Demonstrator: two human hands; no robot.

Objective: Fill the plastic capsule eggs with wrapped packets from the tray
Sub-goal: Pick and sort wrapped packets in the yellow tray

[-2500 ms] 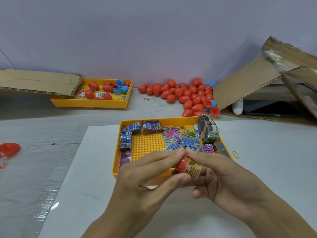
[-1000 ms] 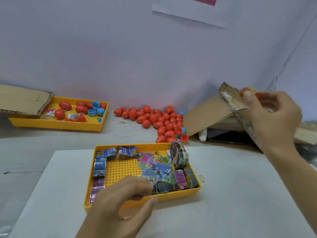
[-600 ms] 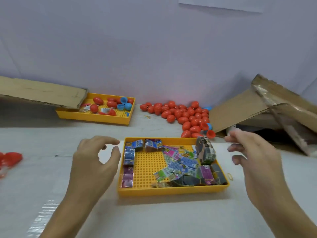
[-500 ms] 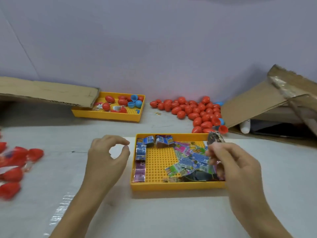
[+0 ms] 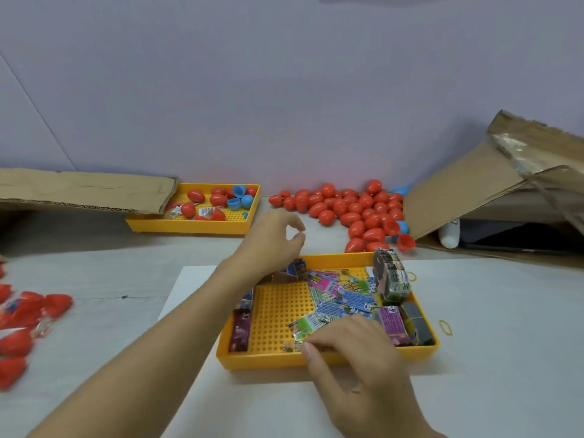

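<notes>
Head-camera view of a packing station. Near yellow tray (image 5: 328,361) sits on a white sheet (image 5: 489,327) laid over the grey surface (image 5: 94,279); its pegged floor carries loose wrapped packets (image 5: 347,295), a row of dark packets along its left wall, and a banded bundle of packets (image 5: 392,279) standing at its far right corner. Right hand (image 5: 357,368) reaches over the tray's near wall, fingertips down among the packets at a green-and-yellow packet (image 5: 308,325); whether the grip has closed on it cannot be told. Left hand (image 5: 271,241) hovers beyond the tray's far left corner, thumb and forefinger curved toward each other with a gap between them, holding nothing.

Heap of red capsule eggs (image 5: 347,210), with a few blue halves (image 5: 403,227) and one open red half (image 5: 406,241), lies against the wall behind the tray. Second yellow tray (image 5: 189,227) stands further left, holding red eggs, blue halves and some packets, partly under a cardboard flap (image 5: 79,191). More red eggs (image 5: 28,311) lie blurred at the left edge. Opened cardboard box (image 5: 474,191) rests at right, a white bottle (image 5: 450,235) beneath its flap. Two yellow rubber bands (image 5: 445,328) lie on the sheet just right of the near tray.
</notes>
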